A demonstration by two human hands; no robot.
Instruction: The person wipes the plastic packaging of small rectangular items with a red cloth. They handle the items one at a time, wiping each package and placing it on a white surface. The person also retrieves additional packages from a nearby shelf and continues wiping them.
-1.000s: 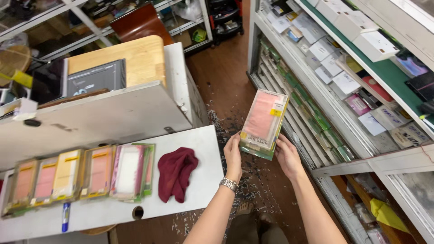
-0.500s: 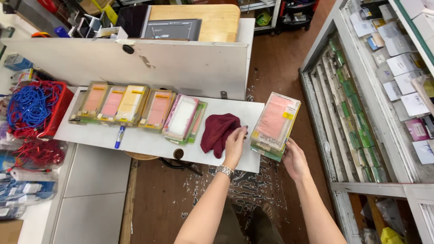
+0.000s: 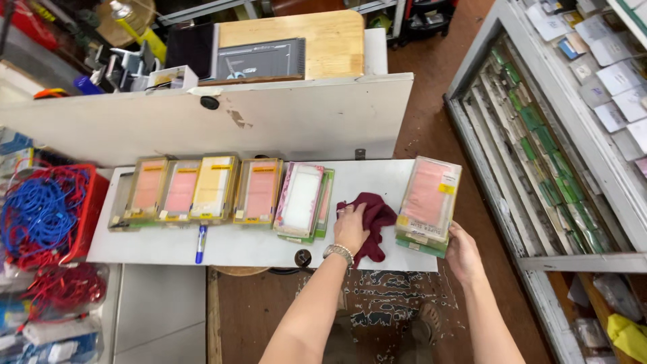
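At the near edge of the white counter (image 3: 256, 246), the left hand (image 3: 352, 228) lies palm-down on a crumpled maroon cloth (image 3: 375, 217), fingers curled over the cloth's 9 o'clock side, a metal wristwatch (image 3: 338, 252) on the wrist. At 3 o'clock from the cloth, just beside it, the right hand (image 3: 462, 253) grips the near corner of a stack of clear plastic boxes with pink inserts and green bases (image 3: 427, 204); the stack's near end sits at the counter's edge, and whether its far end is lifted I cannot tell. To do this well, judging from the pose, the right hand should keep the stack squared so the lower boxes do not slide off the edge, while the left presses the cloth flat rather than bunched, keeping it clear of the neighbouring boxes. At 9 o'clock from the cloth a white-fronted box on a green one (image 3: 303, 201) rests close by. Further toward 9 o'clock runs a row of amber-framed boxes with pink and yellow inserts (image 3: 195, 190), side by side, with a blue marker pen (image 3: 200, 244) lying near them. At far 9 o'clock a red basket of blue cord (image 3: 46, 214) abuts the counter. Beyond, at 12 o'clock, a white partition panel (image 3: 202, 121) stands upright, and behind it a pale wooden board (image 3: 323, 40)
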